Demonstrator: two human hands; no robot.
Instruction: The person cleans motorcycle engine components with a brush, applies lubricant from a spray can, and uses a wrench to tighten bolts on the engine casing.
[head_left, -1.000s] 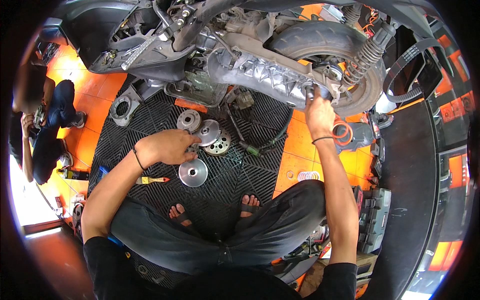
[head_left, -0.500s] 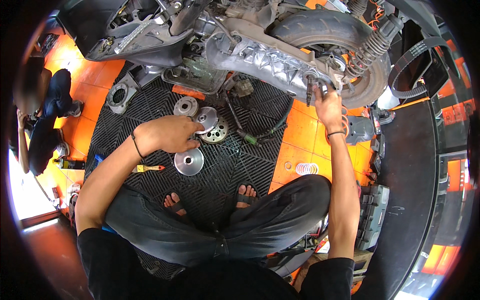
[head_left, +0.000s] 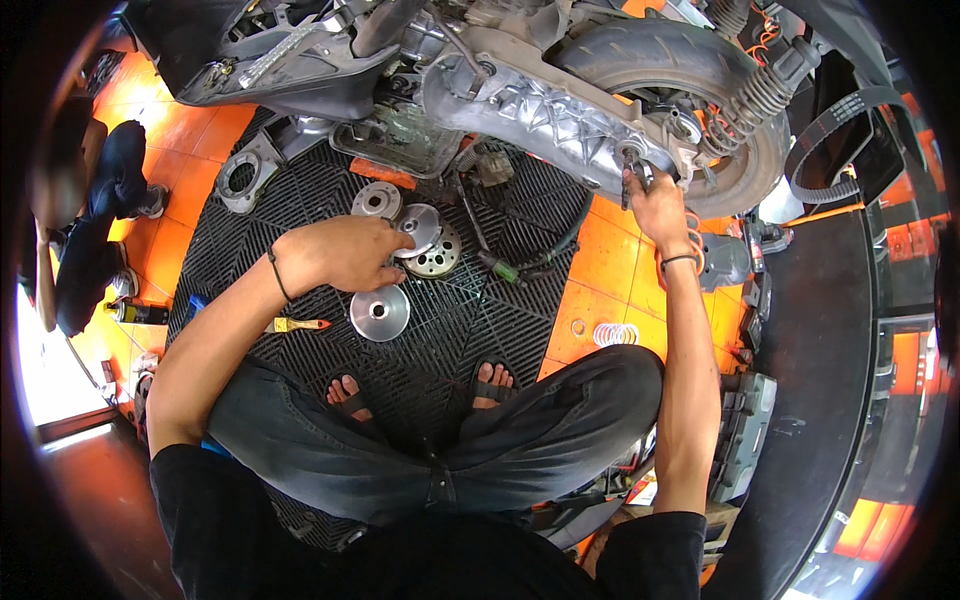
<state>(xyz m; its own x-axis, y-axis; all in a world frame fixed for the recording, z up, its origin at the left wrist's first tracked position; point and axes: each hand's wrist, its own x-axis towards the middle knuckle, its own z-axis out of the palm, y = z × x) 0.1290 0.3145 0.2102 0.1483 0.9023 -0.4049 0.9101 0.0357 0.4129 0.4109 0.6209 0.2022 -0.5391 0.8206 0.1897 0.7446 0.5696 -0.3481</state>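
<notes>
My left hand has its fingers curled over the stacked metal discs, gripping a silver pulley disc. Beside it lie a flanged disc and a perforated disc; a separate shiny disc sits below, on the black ribbed mat. My right hand is closed round a dark metal piece at the shaft end of the scooter's silver transmission case. Whether that piece is a tool or part of the shaft, I cannot tell.
A rear wheel, spring shock and hanging belt are above right. A brush, white coil spring and green-handled tool lie around. Another person squats at left; a grey toolbox is at right.
The view has shifted, raising the scene in frame. My right hand has moved slightly onto the shaft end, which showed beside it half a second ago. My left hand stays at the discs.
</notes>
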